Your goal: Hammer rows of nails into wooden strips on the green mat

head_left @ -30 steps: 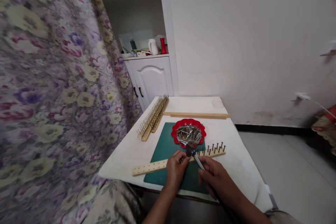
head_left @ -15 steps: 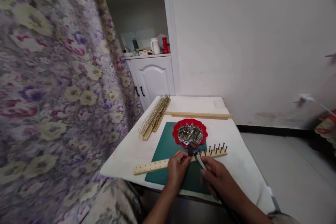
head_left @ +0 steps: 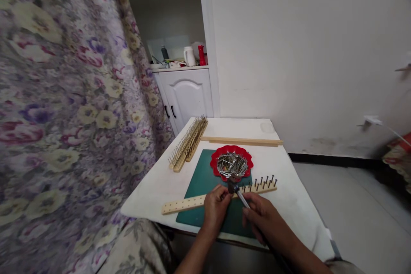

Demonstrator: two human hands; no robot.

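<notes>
My right hand [head_left: 265, 218] is wrapped round the handle of a hammer [head_left: 241, 197]. Its dark head is over the fingertips of my left hand [head_left: 216, 207], which are pinched together at the middle of a drilled wooden strip [head_left: 183, 206]. Whatever is between those fingers is hidden. Several dark nails [head_left: 261, 182] stand upright in the strip's right part, while its left part shows bare holes. Under the strip lies a green mat [head_left: 199, 175]. Just beyond my hands, a red scalloped dish [head_left: 214, 162] holds a heap of loose nails [head_left: 234, 165].
Wooden strips full of upright nails [head_left: 189, 143] lie at the table's left side. Plain wooden strips [head_left: 244, 141] lie across the back of the white-covered table [head_left: 150, 197]. A floral curtain [head_left: 80, 115] hangs at left, and a white cabinet [head_left: 189, 90] stands behind.
The hammer head has come slightly down and left, closer to my left fingertips. My left hand stays at the strip. The whole view has shifted a little.
</notes>
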